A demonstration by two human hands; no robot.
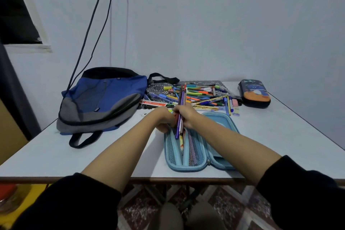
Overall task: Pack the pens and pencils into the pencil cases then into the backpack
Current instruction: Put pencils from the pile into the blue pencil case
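Note:
A light blue pencil case lies open on the white table, its mesh pockets facing up. My right hand grips a bundle of pencils, their lower tips pointing into the case's left mesh pocket. My left hand holds the far end of that pocket, fingers curled at its rim. A heap of pens and pencils lies behind the case on a patterned black pouch. A blue and grey backpack lies flat at the left. A dark printed pencil case sits closed at the right.
Two black cables hang down the wall behind the backpack. A red and white box lies beside the backpack. The table's front edge runs just in front of my forearms. Patterned floor shows below.

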